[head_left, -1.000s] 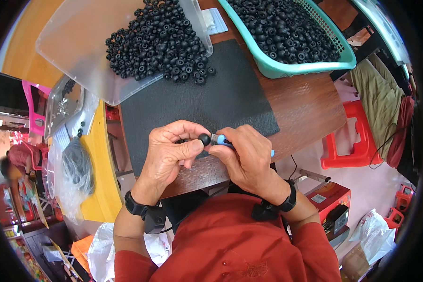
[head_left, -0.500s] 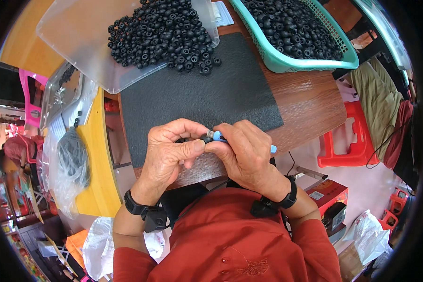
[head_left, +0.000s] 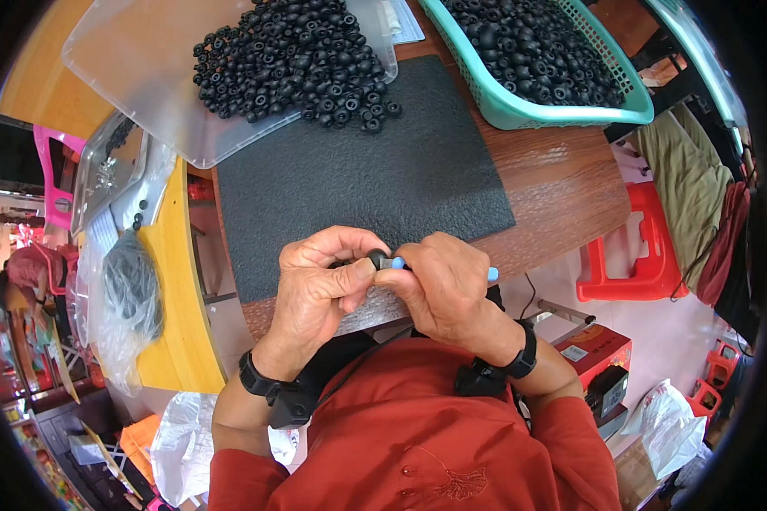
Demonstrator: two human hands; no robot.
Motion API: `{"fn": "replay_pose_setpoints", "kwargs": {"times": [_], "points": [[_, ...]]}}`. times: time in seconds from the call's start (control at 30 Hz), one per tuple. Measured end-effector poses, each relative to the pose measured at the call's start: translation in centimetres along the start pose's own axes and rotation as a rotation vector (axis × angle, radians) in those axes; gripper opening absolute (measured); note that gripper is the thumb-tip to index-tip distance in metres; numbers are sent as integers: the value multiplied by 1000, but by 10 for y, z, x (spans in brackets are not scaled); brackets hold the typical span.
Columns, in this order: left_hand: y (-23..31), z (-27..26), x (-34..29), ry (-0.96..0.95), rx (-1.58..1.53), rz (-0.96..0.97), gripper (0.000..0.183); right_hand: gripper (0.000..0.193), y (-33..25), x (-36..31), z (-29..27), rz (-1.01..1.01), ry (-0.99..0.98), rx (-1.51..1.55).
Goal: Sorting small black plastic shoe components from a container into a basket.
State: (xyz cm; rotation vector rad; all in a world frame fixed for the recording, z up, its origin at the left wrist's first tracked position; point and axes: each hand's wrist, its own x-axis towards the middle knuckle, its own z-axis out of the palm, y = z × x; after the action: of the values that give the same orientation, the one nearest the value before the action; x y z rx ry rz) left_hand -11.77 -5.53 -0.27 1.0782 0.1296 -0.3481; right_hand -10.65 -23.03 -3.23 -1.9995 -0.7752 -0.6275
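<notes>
Between its thumb and forefinger my left hand [head_left: 311, 285] pinches a small round black rubber piece [head_left: 377, 255]. My right hand [head_left: 453, 285] is closed round a slim blue-handled tool [head_left: 493, 273]; its short metal front end meets the piece, and the exact tip shape is hidden by the fingers. Both hands are close together over the near edge of a black mat [head_left: 358, 175]. Beyond them, a heap of similar black pieces [head_left: 302, 64] lies in and spills out of a clear plastic tray [head_left: 136, 77].
A turquoise basket [head_left: 520, 117] full of black pieces stands at the far right of the brown table [head_left: 562, 192]. Left is a yellow table [head_left: 175, 315] with a plastic bag [head_left: 132, 289]. A red stool [head_left: 643, 255] and a red box [head_left: 601, 353] are at right.
My hands have shifted slightly toward me. The black piece has turned and shows more fully between the left fingertips, with the tool's metal end against it.
</notes>
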Motion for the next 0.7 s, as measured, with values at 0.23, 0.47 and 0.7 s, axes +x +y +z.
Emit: {"fn": "replay_pose_setpoints", "kwargs": {"times": [0.23, 0.47, 0.7], "points": [[4, -3, 5, 3, 47, 43, 25, 24, 4, 4, -8, 46, -1, -4], [14, -13, 27, -65, -279, -111, 24, 23, 10, 3, -8, 75, 36, -52], [35, -7, 81, 103, 310, 61, 20, 22, 14, 4, -7, 80, 51, -25]]}}
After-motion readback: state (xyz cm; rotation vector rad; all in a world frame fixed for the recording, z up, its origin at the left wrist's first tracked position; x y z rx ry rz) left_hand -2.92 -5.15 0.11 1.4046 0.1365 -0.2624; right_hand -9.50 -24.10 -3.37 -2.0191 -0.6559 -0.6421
